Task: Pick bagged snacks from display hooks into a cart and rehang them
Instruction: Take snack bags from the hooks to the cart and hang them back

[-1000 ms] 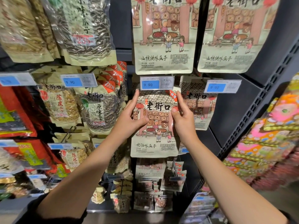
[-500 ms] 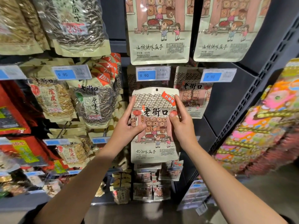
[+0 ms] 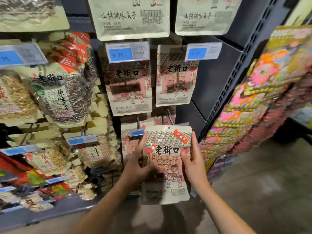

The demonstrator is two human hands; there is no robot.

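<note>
Two hands share one grip on a single bag point(image 3: 167, 164): the left hand point(image 3: 136, 166), blurred, clasps its edge at 9 o'clock, and the right hand point(image 3: 194, 164) pinches the edge at 3 o'clock, thumb on the front. The bag is off its hook, upright, its hang hole free at 12 o'clock, held low in front of the rack point(image 3: 217, 92). I judge the pick half done: the bag is unhooked but no cart is in view, so the drop and the rehang are left. At 11 o'clock from the grip a like bag point(image 3: 128, 88) hangs under a price tag point(image 3: 127, 52). Against half a second earlier, the held bag sits far lower, well below that tag, and more floor point(image 3: 253, 191) shows at 4 o'clock
</note>
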